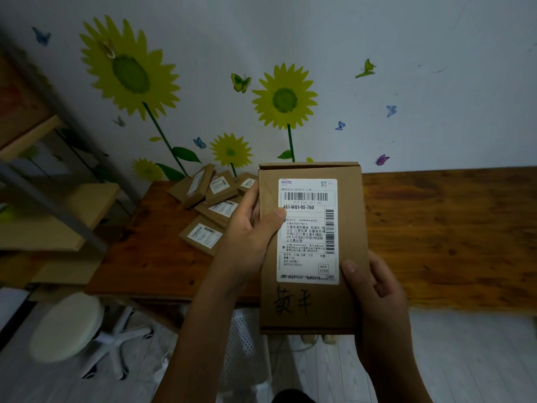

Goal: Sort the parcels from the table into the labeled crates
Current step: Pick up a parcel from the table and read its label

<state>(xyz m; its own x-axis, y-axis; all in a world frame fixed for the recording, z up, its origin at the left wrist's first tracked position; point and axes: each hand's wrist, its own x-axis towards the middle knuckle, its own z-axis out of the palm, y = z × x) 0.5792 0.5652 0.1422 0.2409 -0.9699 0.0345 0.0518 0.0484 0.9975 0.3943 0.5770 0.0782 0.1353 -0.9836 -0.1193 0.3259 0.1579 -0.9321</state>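
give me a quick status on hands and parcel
Left hand and right hand both grip the held parcel, label up. Other parcels wait on table. No crates in view.

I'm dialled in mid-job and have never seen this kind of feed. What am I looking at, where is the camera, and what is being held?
There is no machine here: a person works with bare hands, and the single picture comes from a wide-angle camera on their head, looking forward and down. Both hands hold one cardboard parcel up in front of the camera. The left hand grips its left edge, thumb on the white shipping label; the right hand grips the lower right corner. Handwriting sits below the label. Behind, a wooden table stands against a wall with sunflower stickers. A pile of smaller parcels lies at its left end. A stool and shelves are on the left. No crates are in view.
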